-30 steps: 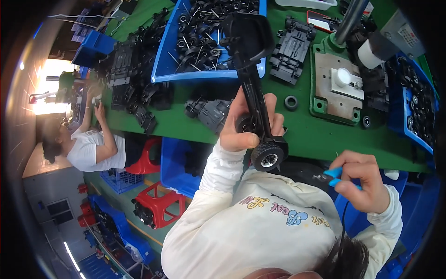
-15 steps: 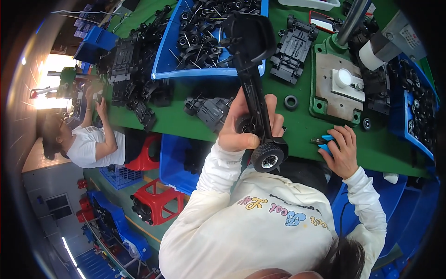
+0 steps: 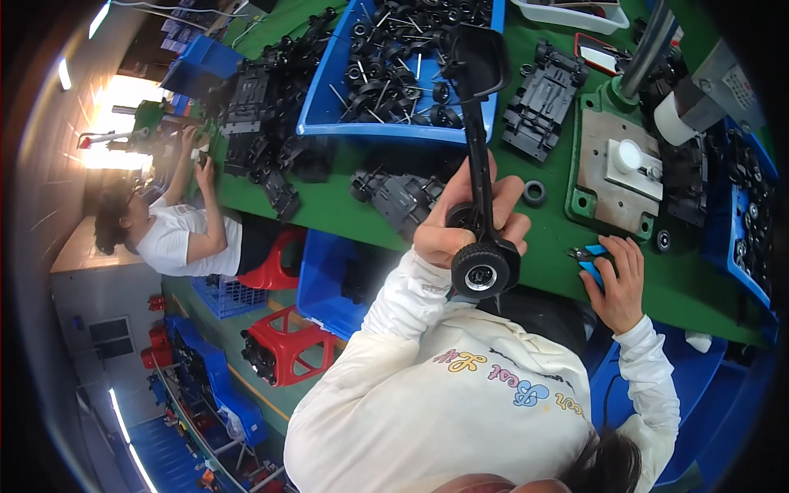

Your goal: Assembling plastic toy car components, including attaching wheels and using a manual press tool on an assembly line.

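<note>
My left hand (image 3: pixel 444 230) is closed around a black toy car chassis (image 3: pixel 476 123), held up edge-on above the bench. A wheel (image 3: pixel 481 271) with a silver hub sits at its near end, and a second tyre shows partly beside my fingers. My right hand (image 3: pixel 622 287) rests at the bench's near side, its fingers around small blue-handled pliers (image 3: pixel 593 268) whose jaws point left. Between the hands and the press lies a loose black tyre (image 3: pixel 534 193). Another chassis (image 3: pixel 399 197) lies left of my left hand, and one more (image 3: pixel 544 100) sits farther back.
A green press (image 3: pixel 612 160) with a metal plate stands on the right. Blue bins hold wheels and axles (image 3: pixel 394 130) at the back and wheels (image 3: pixel 744 238) at far right. Chassis are piled (image 3: pixel 251 107) at left. A co-worker (image 3: pixel 185 226) in white sits beyond red stools (image 3: pixel 288 349).
The whole view has shifted, so the bench sits farther right and slightly lower. The chassis in my left hand has turned a little; both hands keep their hold.
</note>
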